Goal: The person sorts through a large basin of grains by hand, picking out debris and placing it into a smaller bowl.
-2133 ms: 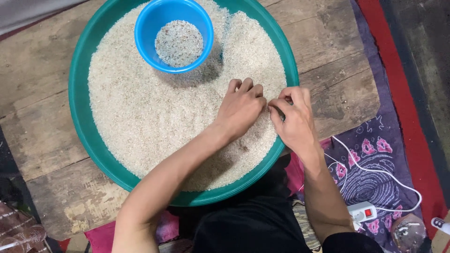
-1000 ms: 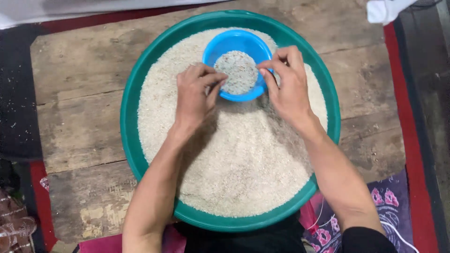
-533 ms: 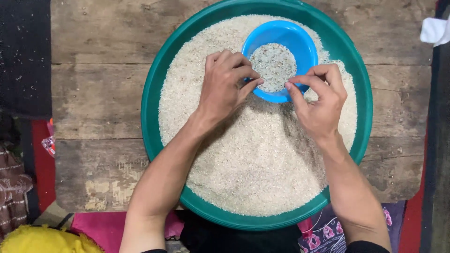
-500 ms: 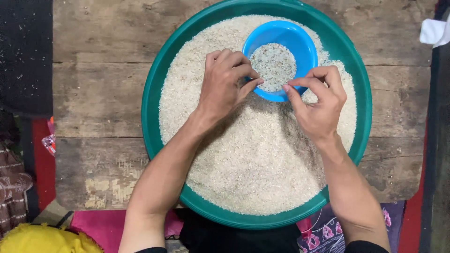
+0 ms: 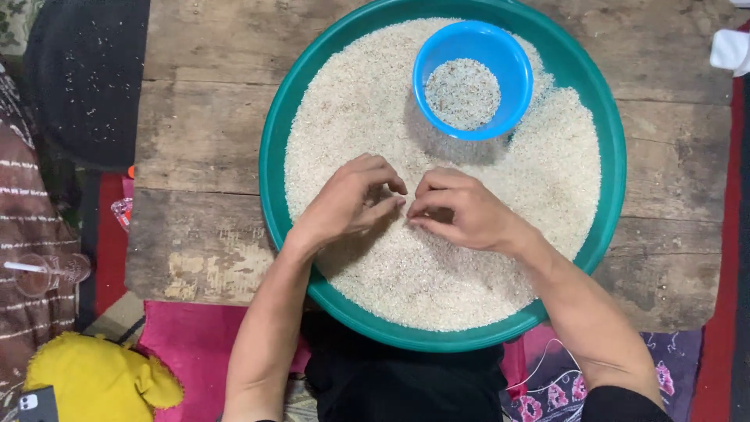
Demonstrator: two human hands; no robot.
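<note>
While both hands, the left hand (image 5: 344, 205) and right hand (image 5: 461, 211), are resting with fingers curled and pinching at loose, light rice (image 5: 406, 266) heaped in the green basin (image 5: 273, 156), the grains are likely slipping unless pinched singly.

I see both hands down on the rice (image 5: 391, 273) in the middle of the green basin (image 5: 275, 195), left hand (image 5: 344, 205) and right hand (image 5: 462, 215) nearly fingertip to fingertip, so nothing passes between them. Beyond them the blue bowl (image 5: 500, 43) sits in the rice at the far side, blocking that stretch. Open rice lies left of the bowl and along the near rim. The wooden counter (image 5: 199, 133) left of the basin is bare boards. A white cloth (image 5: 731, 51) lies at the far right edge.
</note>
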